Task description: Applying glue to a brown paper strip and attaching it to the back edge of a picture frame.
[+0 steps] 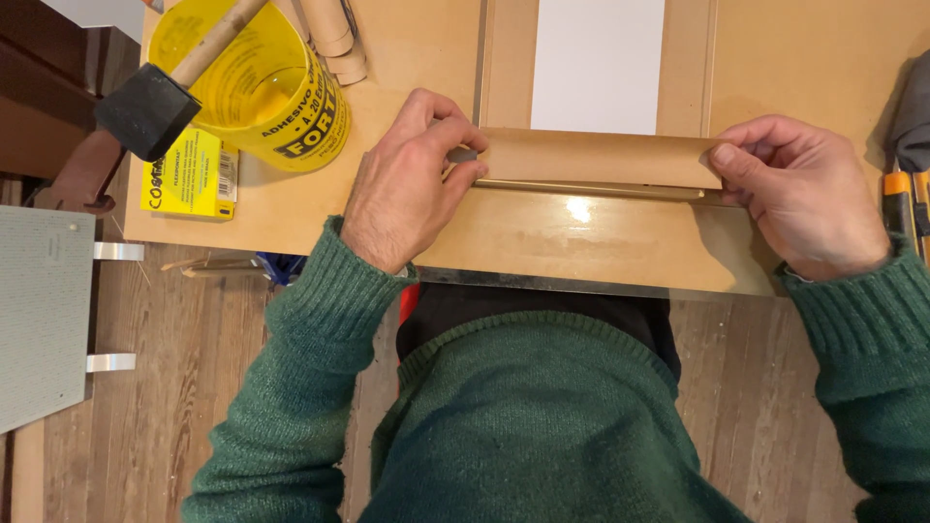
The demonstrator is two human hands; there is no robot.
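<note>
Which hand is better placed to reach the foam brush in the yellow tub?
Left, probably. The left hand pinches the brown strip's near end, beside the yellow tub holding the foam brush. The right hand holds the far end.

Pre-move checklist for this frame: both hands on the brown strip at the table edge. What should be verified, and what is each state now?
1. Left hand pinches the left end of the brown paper strip: ok.
2. Right hand pinches the strip's right end: ok.
3. Strip lies level across the lower edge of the white panel: ok.
4. Strip pressed flat onto the board: cannot tell; a shiny band shows under its lower edge.
5. Yellow adhesive tub with foam brush stands apart from the strip: ok.
6. Tools at the right edge apart from the right hand: cannot tell.
</note>
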